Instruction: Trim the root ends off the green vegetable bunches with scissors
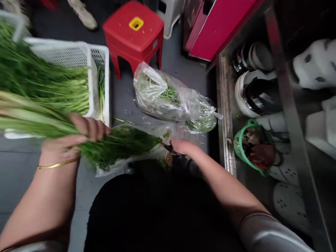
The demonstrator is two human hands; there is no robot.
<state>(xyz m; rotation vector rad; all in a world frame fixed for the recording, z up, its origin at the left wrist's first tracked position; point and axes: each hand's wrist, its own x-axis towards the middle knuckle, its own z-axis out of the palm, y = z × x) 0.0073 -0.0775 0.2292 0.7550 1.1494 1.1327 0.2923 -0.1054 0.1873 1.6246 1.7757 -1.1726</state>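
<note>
My left hand (81,131), a gold bangle at its wrist, is closed around a long bunch of feathery greens (31,120). Pale, motion-blurred stalks stretch left from the fist. Dark feathery leaves (122,142) lie to the right of it, over a clear plastic bag (106,171); which of them belong to the held bunch I cannot tell. My right hand (181,146) is closed on black-handled scissors (172,151), with the blades mostly hidden. Brown root trimmings (169,159) lie just below that hand.
White baskets (93,82) of greens (55,80) stand at left. Beyond are a red stool (133,26), a grey stool (173,7) and another person's shoe (82,14). Bagged greens (169,96) lie on the floor. At right, a metal shelf (226,117) holds a green basket (238,144) and pots.
</note>
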